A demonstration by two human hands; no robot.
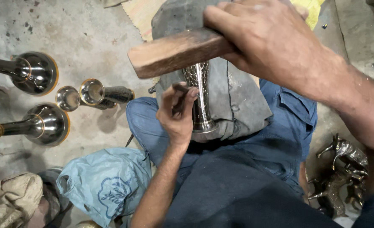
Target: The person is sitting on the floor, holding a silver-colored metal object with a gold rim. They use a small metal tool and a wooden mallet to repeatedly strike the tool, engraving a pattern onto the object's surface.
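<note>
Right hand hiding mallet head

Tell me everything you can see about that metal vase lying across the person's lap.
The metal vase is slim, silvery and shiny, with a flared rim at the end nearest the camera. Its upper part, partly hidden behind the wooden block, bears a dense hammered or chased pattern, while the lower stretch looks smooth. It lies lengthwise on a grey cloth pad over the knees. The left hand presses a thin dark tool against its side. The right hand holds the block above it.
</note>
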